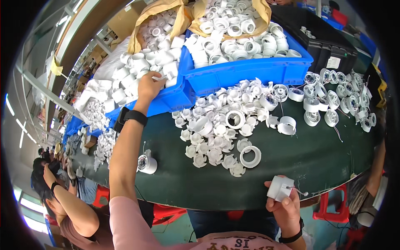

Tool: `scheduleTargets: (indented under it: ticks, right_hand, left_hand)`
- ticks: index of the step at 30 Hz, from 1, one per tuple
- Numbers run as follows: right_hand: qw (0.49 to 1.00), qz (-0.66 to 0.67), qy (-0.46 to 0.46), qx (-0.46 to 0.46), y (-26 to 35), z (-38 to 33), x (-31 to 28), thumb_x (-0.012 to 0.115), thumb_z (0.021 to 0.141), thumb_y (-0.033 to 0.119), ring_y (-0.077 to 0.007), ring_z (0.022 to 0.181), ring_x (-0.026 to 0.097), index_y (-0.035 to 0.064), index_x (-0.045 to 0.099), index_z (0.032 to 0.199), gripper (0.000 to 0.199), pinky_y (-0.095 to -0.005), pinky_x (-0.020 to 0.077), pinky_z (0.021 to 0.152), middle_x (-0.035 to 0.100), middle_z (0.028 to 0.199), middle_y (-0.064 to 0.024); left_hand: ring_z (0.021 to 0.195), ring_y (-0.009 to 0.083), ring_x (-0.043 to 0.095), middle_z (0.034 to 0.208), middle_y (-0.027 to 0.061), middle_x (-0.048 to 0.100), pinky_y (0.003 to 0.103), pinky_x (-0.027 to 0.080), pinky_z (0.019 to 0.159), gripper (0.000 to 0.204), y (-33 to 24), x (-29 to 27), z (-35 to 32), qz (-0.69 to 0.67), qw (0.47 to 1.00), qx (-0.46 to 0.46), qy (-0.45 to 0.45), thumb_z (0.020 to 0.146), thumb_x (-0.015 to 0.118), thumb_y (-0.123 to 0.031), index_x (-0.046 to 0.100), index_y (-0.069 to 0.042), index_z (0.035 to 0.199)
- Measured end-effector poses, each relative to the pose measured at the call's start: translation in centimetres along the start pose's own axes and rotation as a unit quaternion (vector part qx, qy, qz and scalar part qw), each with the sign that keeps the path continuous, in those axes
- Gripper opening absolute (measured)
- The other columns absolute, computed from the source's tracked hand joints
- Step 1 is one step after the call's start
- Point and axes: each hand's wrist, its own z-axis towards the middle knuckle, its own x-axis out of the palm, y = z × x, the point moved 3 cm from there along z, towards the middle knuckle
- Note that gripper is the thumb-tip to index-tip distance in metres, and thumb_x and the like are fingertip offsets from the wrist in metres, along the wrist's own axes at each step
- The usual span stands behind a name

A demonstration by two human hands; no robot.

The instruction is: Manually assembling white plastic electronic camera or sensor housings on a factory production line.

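Observation:
My left hand (150, 86) reaches over the near wall of the left blue bin (173, 100). Its fingers are closed at a white plastic part (159, 77) among many white cylinders; the fingertips are partly hidden. Low on the right, my right hand (285, 207) grips a white cylindrical housing (278, 187) between thumb and fingers. From the housing's side a thin wire (298, 191) with a small connector sticks out to the right. A similar white housing (148, 164) with a circuit inside lies on the dark green table (183, 183), right of my left forearm.
White finned caps (216, 141) are heaped mid-table with loose rings (250, 157). Wired round units (333, 100) cover the right side. Behind stands another blue bin (250, 71) of white rings, beside a black case (321, 46). A person (79, 216) sits at left.

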Motion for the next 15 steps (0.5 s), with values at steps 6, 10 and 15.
scheduleTargets:
  ticks: [6, 10, 15]
  right_hand:
    - [0.999, -0.043, 0.0, -0.009, -0.3, -0.7, 0.4, 0.068, 0.08, 0.049, -0.0162, 0.075, 0.058, -0.0019, 0.042, 0.129, 0.075, -0.0274, 0.0456, 0.058, 0.059, 0.111, -0.0178]
    - [0.996, -0.083, -0.008, -0.02, -0.2, -0.8, 0.8, 0.07, 0.08, 0.045, -0.0158, 0.081, 0.058, -0.0021, 0.041, 0.13, 0.074, -0.0283, 0.0465, 0.06, 0.058, 0.102, -0.0096]
    - [0.994, -0.065, 0.073, -0.046, 1.1, 0.4, 1.3, 0.067, 0.087, 0.028, -0.0197, 0.089, 0.06, 0.0006, 0.036, 0.138, 0.066, -0.0315, 0.0512, 0.069, 0.053, 0.123, -0.014]
  left_hand:
    - [0.077, 0.0314, 0.067, 0.082, 0.0136, 0.069, 0.041, 0.052, 0.07, 0.026, 0.6, -1.1, -1.0, 0.143, 0.986, 0.048, -0.072, 0.075, 0.071, -0.023, 0.07, -0.01, 0.097]
    - [0.077, 0.0189, 0.062, 0.089, 0.0103, 0.065, 0.032, 0.049, 0.069, 0.028, -0.7, -5.8, -3.8, -0.004, 0.979, 0.155, -0.133, 0.082, 0.072, -0.02, 0.065, -0.002, 0.103]
    - [0.107, 0.0296, 0.054, 0.116, 0.0137, 0.057, 0.035, 0.042, 0.09, 0.025, -12.2, -8.5, -18.5, -0.134, 0.937, 0.291, 0.138, 0.074, 0.073, -0.006, 0.063, -0.004, 0.097]
